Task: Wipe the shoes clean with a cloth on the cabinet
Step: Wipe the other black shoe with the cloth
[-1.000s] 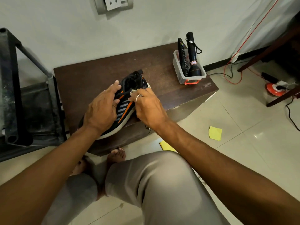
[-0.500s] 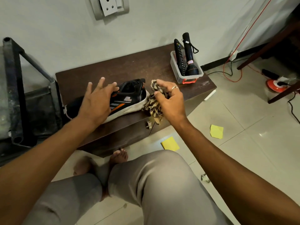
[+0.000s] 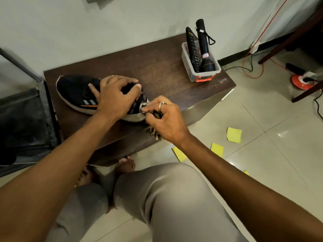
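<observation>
We see the black shoe (image 3: 76, 91) resting on its white sole near the front left of the cabinet (image 3: 157, 67), heel to the right. Our left hand (image 3: 115, 98) clamps over the collar, its grip closed around the shoe. Our right hand (image 3: 166, 119) grips the bunched patterned cloth (image 3: 153, 132) against the heel. A clear tub (image 3: 192, 74) holding a torch (image 3: 203, 46) and a remote (image 3: 192, 46) stands at the far right corner.

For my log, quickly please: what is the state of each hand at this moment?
Left hand: closed, gripping the black shoe from above.
Right hand: closed, pinching the cloth against the shoe's heel end.
</observation>
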